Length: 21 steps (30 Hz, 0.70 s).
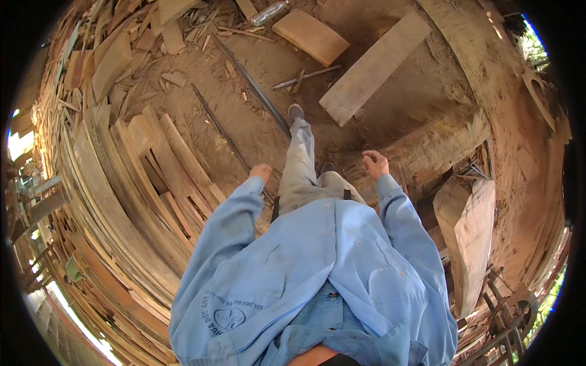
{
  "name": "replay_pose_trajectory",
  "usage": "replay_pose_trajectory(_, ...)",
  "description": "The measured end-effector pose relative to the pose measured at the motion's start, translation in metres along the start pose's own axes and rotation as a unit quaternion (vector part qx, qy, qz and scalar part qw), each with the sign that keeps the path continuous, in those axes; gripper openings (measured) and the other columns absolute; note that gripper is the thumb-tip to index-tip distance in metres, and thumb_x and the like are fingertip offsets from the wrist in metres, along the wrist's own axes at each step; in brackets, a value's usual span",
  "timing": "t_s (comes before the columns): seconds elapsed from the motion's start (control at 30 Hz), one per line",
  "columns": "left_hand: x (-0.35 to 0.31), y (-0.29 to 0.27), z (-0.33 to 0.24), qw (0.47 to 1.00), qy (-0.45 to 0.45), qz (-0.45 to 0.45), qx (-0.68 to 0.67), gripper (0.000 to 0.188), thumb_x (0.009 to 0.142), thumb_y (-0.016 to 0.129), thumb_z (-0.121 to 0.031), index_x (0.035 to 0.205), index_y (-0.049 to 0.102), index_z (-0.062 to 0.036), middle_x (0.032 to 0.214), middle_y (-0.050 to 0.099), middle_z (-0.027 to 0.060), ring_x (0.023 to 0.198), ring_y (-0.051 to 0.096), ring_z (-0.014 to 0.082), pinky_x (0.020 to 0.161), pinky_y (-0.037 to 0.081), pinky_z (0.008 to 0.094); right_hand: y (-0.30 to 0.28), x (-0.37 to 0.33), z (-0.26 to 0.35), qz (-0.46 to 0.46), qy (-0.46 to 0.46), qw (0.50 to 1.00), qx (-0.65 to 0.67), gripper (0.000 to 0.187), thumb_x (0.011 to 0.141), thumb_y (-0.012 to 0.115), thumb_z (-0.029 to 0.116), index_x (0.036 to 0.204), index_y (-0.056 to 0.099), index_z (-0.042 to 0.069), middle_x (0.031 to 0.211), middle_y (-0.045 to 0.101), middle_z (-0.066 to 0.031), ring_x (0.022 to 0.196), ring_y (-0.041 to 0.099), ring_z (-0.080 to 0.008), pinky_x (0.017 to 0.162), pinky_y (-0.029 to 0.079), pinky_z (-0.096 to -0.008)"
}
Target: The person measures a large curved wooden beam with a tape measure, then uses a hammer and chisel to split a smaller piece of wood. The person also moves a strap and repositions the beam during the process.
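My left hand (261, 172) hangs beside my left thigh, its fingers loosely curled, and nothing shows in it. On the other side my right hand (375, 165) is held out from the hip with the fingers bent into the palm; no object is visible in it. Neither hand touches a thing. Nearest my left hand are stacked long boards (174, 149) and a thin dark rod (220, 128) on the ground. A thick, rough timber beam (427, 149) lies just beyond my right hand. One shoe (295, 112) is forward on the dirt.
A long plank (375, 67) and a shorter reddish board (311, 36) lie ahead. Near them are a metal bar (253, 85) and a clear plastic bottle (268, 12). Wood scraps (174, 78) litter the far left; a large split timber piece (470, 238) stands at right.
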<state>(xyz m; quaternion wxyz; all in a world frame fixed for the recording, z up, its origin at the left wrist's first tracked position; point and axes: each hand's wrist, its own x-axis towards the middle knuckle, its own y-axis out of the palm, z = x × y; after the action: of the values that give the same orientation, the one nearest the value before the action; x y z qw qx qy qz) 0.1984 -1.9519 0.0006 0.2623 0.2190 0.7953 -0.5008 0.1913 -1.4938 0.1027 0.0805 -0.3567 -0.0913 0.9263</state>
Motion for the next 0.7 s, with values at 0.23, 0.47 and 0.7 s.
replay_pose_trajectory(0.23,0.243,-0.053,-0.026,0.994,-0.076,0.056,-0.064,0.02,0.083,0.054,-0.027,0.084,0.07,-0.0135,0.088,0.066,0.0121,0.085,0.062,0.0306,0.077,0.049,0.0395,0.057,0.072,-0.019,-0.072,0.079,0.993,-0.047,0.016,0.08,0.06,0.009,0.095,0.065,0.004,0.076,0.062,-0.0051,0.063,0.059,-0.0133,0.057,0.048,-0.0295)
replay_pose_trajectory(0.47,0.408,-0.051,-0.025,0.991,-0.12,0.059,-0.006,0.018,0.082,0.054,-0.021,0.086,0.07,-0.0153,0.09,0.067,0.0139,0.088,0.063,0.0343,0.079,0.05,0.0417,0.111,0.118,-0.006,-0.016,-0.026,0.959,-0.28,0.018,0.075,0.068,0.017,0.089,0.064,0.007,0.082,0.061,-0.0099,0.074,0.06,-0.0274,0.065,0.049,-0.0372)
replay_pose_trajectory(0.7,0.527,0.005,-0.003,0.985,-0.083,0.064,0.134,0.017,0.082,0.054,-0.018,0.087,0.069,-0.0117,0.089,0.066,0.0157,0.086,0.062,0.0364,0.076,0.05,0.0458,0.131,0.155,-0.018,0.038,-0.04,0.942,-0.33,0.021,0.069,0.074,0.018,0.084,0.063,0.009,0.08,0.06,-0.0071,0.073,0.06,-0.026,0.062,0.047,-0.0367)
